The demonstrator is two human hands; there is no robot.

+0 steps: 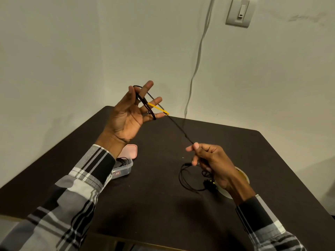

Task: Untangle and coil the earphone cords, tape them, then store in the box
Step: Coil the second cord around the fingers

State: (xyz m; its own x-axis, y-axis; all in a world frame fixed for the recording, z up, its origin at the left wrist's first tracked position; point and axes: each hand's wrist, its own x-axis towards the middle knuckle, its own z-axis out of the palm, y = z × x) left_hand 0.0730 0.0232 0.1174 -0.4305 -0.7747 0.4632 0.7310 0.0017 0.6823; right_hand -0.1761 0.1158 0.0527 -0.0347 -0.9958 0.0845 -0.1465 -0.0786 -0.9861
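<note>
1. I hold my left hand point(129, 115) up, palm toward me with the fingers spread, so it serves as a former: the earphone cord point(178, 128) is looped round those fingers, and a yellow piece point(158, 108) on the cord sits by my fingertips.
2. My right hand point(211, 160) is lower and well apart from the left. It pinches the cord between thumb and forefinger, which keeps the stretch between my hands taut so that each turn lies neat.
3. The loose remainder point(190, 178) trails from my right hand onto the dark table point(163, 205), where it lies in slack curls, free to feed.
4. The tape roll point(243, 176) sits just behind my right wrist, within reach for binding the coil.
5. The clear box point(123, 169) stands open below my left forearm, its pink lid point(129, 151) beside it. Something dark lies inside, possibly another coiled cord, though my sleeve hides most of it.
6. I judge the coiling to be partly done.
</note>
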